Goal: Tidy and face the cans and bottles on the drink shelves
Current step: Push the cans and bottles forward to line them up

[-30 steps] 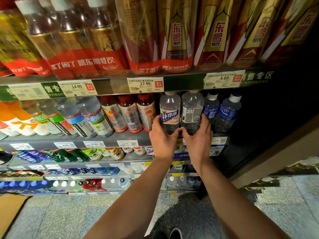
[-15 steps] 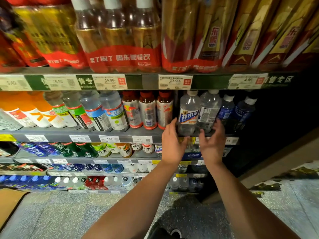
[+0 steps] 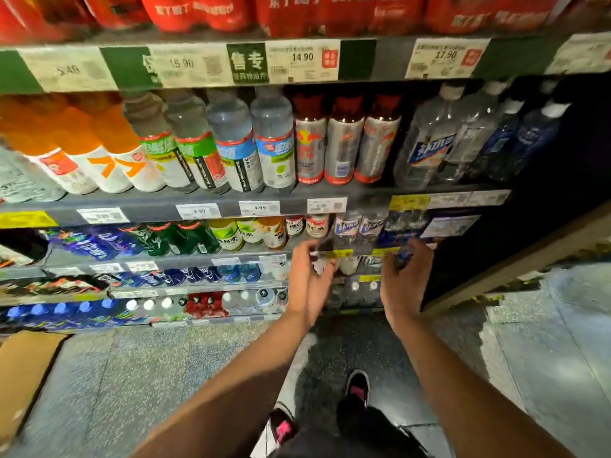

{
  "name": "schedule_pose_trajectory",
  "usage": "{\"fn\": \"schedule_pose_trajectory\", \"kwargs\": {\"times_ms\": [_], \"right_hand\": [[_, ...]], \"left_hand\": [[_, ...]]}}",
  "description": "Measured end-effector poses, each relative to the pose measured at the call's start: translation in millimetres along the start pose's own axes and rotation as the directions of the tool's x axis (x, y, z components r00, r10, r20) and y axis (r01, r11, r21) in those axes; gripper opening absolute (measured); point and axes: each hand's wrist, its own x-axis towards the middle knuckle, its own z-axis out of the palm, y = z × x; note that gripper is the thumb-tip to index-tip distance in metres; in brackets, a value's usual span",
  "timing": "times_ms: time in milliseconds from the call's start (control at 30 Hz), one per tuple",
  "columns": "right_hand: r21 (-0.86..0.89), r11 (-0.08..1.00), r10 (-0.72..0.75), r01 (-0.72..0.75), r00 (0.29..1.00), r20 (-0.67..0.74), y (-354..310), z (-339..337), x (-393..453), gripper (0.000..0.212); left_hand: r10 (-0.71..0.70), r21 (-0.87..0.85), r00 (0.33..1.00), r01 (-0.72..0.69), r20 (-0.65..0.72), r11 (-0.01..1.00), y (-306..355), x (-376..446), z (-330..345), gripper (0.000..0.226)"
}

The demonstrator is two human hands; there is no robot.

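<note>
Two clear water bottles with blue-and-white labels (image 3: pixel 429 140) stand upright at the right of the middle shelf (image 3: pixel 363 196), beside three red-capped silver bottles (image 3: pixel 344 143). My left hand (image 3: pixel 309 279) and my right hand (image 3: pixel 405 279) hover lower down, open and apart, in front of the shelf below, where small clear bottles (image 3: pixel 358 226) stand. Neither hand holds anything. The picture is blurred around the fingers.
Orange, green-label and blue-label bottles (image 3: pixel 231 147) fill the middle shelf to the left. Red multipacks (image 3: pixel 198 11) sit on the top shelf. Lower shelves hold blue and green bottles. A cardboard piece (image 3: pixel 23 368) lies on the floor at left. A dark wall closes the right side.
Both hands have let go of the two clear bottles on the middle shelf and dropped down to the shelf below. The camera has tilted downward.
</note>
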Motion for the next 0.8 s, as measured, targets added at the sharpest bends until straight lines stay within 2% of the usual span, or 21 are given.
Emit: {"fn": "schedule_pose_trajectory", "kwargs": {"times_ms": [67,167,233,367,467,533,633,700,800], "right_hand": [[-0.044,0.997,0.060,-0.058,0.998,0.034,10,9,-9,0.058],[-0.093,0.988,0.128,-0.120,0.988,0.086,25,21,-7,0.045],[-0.062,0.987,0.155,-0.148,0.981,0.120,35,32,4,0.039],[-0.020,0.985,0.170,-0.169,0.972,0.163,62,65,36,0.041],[0.149,0.953,0.230,-0.263,0.951,0.206,72,89,57,0.031],[0.206,0.936,0.254,-0.284,0.954,0.160,81,105,66,0.028],[0.205,0.958,0.194,-0.201,0.980,0.052,92,120,73,0.034],[0.133,0.982,0.128,-0.137,0.989,0.075,102,124,74,0.040],[0.130,0.988,0.083,-0.088,0.996,0.041,110,131,79,0.039]], "left_hand": [[-0.038,0.010,0.999,0.037,0.013,0.999,-14,-3,-2,0.040],[-0.089,0.010,0.995,0.089,0.055,0.996,-26,1,4,0.035],[-0.131,-0.013,0.988,0.133,0.078,0.991,-37,10,18,0.030],[-0.189,-0.020,0.981,0.191,0.053,0.981,-56,42,59,0.028],[-0.220,-0.063,0.973,0.224,0.066,0.973,-84,69,93,0.050],[-0.218,-0.114,0.975,0.222,0.041,0.968,-104,85,114,0.060],[-0.155,-0.180,0.988,0.148,-0.024,0.972,-118,106,136,0.052],[-0.126,-0.170,0.990,0.115,-0.057,0.979,-123,116,146,0.060],[-0.150,-0.179,0.981,0.128,-0.120,0.975,-124,117,155,0.064]]}}
